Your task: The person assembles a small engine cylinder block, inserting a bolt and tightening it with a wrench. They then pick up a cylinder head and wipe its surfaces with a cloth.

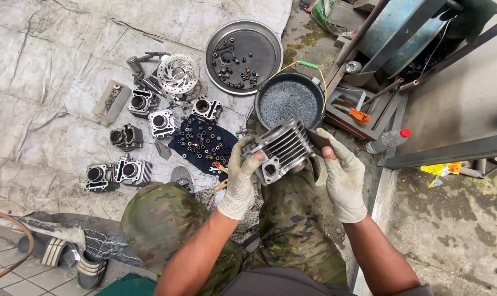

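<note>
Knees in camouflage trousers point(292, 230) frame the view; above them both gloved hands hold a finned metal cylinder point(284, 147). Left hand point(240, 178) closes its grip on the flanged end; right hand point(344, 178) steadies the far side, pinching a dark scrap point(318, 140). Judged heavy, rigid, possibly oily: best held by flange and body, since thin fins could chip. Similar cylinders point(119, 172) lie on the tarp point(40, 82).

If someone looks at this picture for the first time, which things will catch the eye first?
First comes the grey finned metal engine cylinder at the centre, gripped by the gloved left hand, with the gloved right hand holding a small dark piece against its fins. Next, more grey engine cylinders lie on the pale tarpaulin at left, and a round silver tray of small dark parts sits above.
</note>
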